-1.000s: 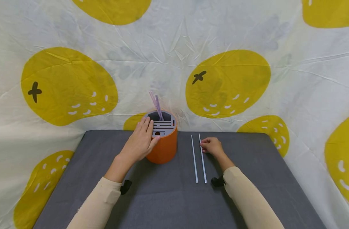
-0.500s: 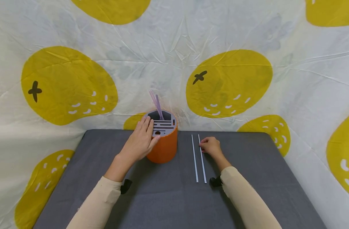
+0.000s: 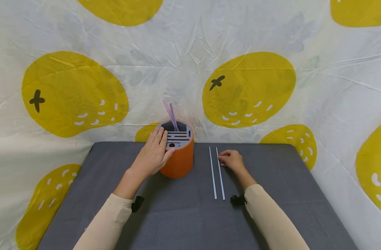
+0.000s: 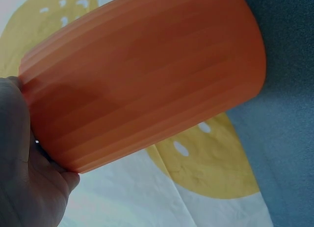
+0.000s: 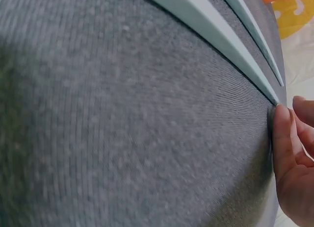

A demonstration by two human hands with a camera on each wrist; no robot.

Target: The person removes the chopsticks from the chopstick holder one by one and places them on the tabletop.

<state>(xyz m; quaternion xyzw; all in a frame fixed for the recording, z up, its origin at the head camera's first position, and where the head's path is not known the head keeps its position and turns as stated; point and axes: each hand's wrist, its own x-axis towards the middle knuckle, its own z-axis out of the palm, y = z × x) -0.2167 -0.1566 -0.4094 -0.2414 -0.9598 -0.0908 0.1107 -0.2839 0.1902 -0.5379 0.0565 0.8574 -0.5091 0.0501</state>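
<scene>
My left hand [image 3: 153, 151] rests on the slotted grey top of an orange knife block [image 3: 177, 165], its fingers laid straight over the lid and the thumb at the front rim. In the left wrist view the block's orange side [image 4: 142, 75] fills much of the picture. My right hand [image 3: 232, 160] pinches the far part of a thin silvery-white chopstick [image 3: 221, 178] with curled fingers; the right wrist view has a fingertip right at it. Parallel to it on the left lies a second chopstick [image 3: 213, 175].
Thin purplish translucent sticks [image 3: 171, 116] stand up from the block's rear compartment. A dark grey cloth [image 3: 184, 222] covers the table. Directly behind hangs a white curtain [image 3: 165, 45] with yellow fruit prints.
The right-hand chopstick has shifted very slightly left with my right hand at it, closer to the other one. My left hand and the block have stayed put.
</scene>
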